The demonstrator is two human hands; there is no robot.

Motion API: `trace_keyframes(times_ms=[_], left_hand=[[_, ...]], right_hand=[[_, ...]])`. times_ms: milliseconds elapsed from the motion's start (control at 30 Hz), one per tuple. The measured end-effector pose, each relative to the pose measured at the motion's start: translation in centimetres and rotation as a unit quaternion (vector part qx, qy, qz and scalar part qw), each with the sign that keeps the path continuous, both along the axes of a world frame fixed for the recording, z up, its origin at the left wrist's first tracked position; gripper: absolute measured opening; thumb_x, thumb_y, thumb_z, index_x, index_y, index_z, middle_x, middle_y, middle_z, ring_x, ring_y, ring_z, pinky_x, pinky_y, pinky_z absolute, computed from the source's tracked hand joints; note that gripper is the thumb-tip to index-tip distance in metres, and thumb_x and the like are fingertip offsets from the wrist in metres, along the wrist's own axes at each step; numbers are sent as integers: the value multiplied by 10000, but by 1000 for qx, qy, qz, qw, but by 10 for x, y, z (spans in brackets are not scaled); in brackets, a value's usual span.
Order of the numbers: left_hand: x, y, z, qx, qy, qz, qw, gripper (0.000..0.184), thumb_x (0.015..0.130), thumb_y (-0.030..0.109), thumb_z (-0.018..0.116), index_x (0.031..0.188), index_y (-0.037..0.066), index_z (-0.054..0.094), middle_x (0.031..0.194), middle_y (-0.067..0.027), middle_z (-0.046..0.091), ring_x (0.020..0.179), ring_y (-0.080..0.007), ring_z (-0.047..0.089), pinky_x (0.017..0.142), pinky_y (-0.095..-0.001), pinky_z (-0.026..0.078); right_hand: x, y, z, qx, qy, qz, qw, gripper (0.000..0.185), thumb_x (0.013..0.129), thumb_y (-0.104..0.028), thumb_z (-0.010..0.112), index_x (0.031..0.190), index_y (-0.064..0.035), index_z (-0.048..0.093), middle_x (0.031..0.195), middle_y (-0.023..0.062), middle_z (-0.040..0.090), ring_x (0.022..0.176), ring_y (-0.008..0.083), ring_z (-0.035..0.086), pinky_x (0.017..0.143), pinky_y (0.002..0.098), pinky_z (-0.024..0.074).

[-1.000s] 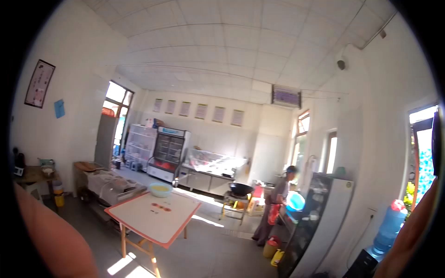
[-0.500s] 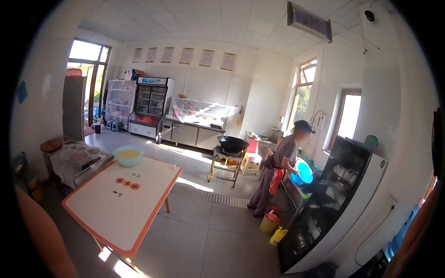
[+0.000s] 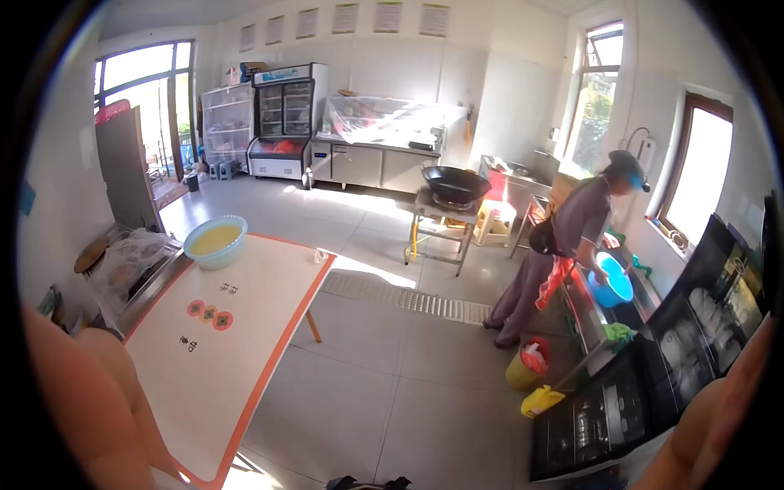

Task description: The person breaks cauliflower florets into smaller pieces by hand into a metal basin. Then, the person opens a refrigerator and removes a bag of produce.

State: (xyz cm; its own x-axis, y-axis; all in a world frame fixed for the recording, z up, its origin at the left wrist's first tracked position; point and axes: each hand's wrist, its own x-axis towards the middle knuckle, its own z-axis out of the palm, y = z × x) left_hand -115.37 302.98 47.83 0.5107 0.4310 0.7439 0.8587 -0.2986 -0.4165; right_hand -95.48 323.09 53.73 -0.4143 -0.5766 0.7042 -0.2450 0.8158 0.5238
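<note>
Very close to the lens at the lower left is my left hand (image 3: pixel 94 400), large and cut off by the dark frame edge. My right hand (image 3: pixel 706 420) shows likewise at the lower right, in front of the dark glass-front cabinet (image 3: pixel 588 412). The fingers of both are too cropped to read, and I see nothing held. Nearest my left hand lies the white table (image 3: pixel 245 359) with an orange border. On its far left corner stands a pale blue basin (image 3: pixel 214 260) holding something yellow.
A co-worker (image 3: pixel 563 237) bends over a blue basin (image 3: pixel 618 290) at the sink on the right. A wok (image 3: pixel 454 186) sits on a stove stand. A bin (image 3: pixel 527 364) and a yellow jug (image 3: pixel 541 400) stand on the floor. A display fridge (image 3: pixel 286 122) is at the back.
My view has tipped down and come nearer the table. Both my hands show more at the lower edges. The co-worker has bent lower, and the blue basin has come down into the sink area.
</note>
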Motion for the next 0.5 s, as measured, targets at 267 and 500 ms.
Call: trace_keyframes(times_ms=[267, 500], left_hand=[[-182, 84, -6, 72, 17, 140, 987, 244, 856, 233, 528, 1066, 136, 449, 1061, -114, 449, 831, -198, 506, 550, -352, 390], [-340, 185, 17, 342, 189, -80, 917, 267, 835, 159, 516, 1087, 71, 509, 1134, -128, 488, 1050, -285, 430, 831, -418, 336]], right_hand=[[-232, 217, -39, -150, 225, 48, 962, 244, 885, -215, 532, 1037, -25, 516, 680, 70, 560, 622, 160, 467, 600, 269, 367], [-289, 458, -582, -314, -702, -482, 419, 491, 849, -376, 512, 1224, -59, 500, 1184, 183, 548, 1125, 323, 504, 922, 414, 417]])
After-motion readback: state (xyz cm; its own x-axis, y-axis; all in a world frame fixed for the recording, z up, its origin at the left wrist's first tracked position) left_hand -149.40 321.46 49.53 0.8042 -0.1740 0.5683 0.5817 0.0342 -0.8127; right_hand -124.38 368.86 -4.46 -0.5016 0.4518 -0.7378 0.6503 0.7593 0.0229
